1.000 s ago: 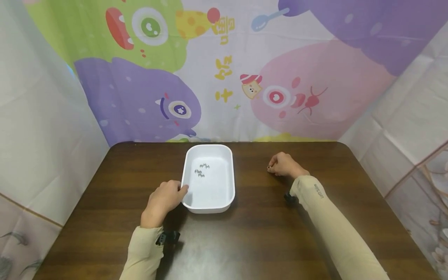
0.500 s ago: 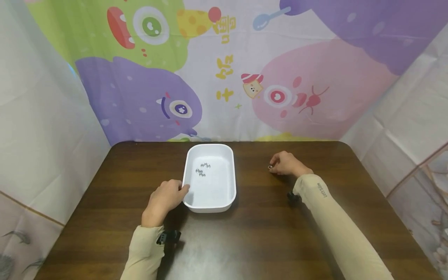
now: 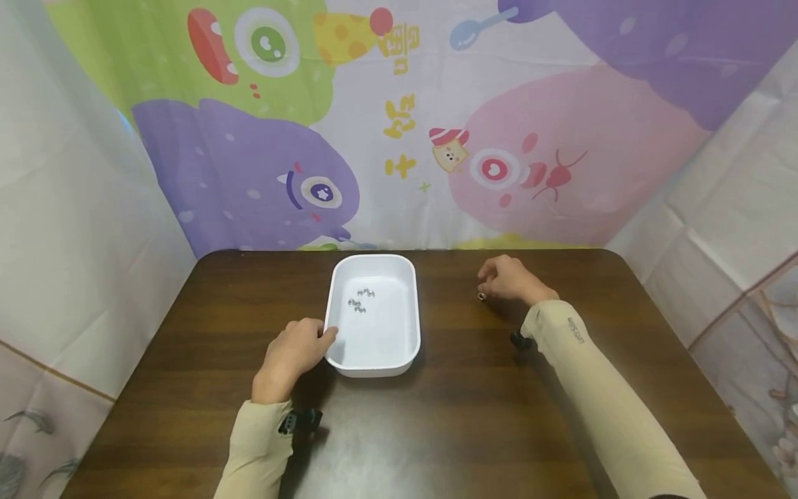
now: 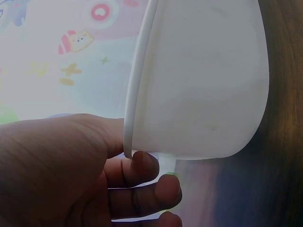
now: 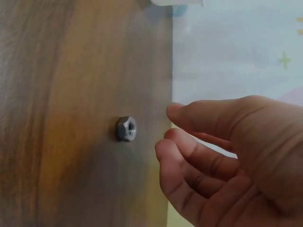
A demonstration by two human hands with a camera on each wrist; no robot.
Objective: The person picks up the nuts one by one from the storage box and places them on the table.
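At three o'clock from the white tray (image 3: 417, 326), a nut (image 3: 481, 296) is seen on the surface (image 3: 467, 423), just below the right hand (image 3: 508, 278), loosely bent with nothing held. The tray's edge is gripped by the left hand (image 3: 296, 352) at eight o'clock. The nut could be bumped away if touched too hard, or dropped if pinched weakly.

My feed showed me a dark wood-grained table (image 3: 436, 430) with rounded far corners; a white tray (image 3: 380, 343) and, apart to its right, a metal nut (image 5: 126, 129) lay on it.
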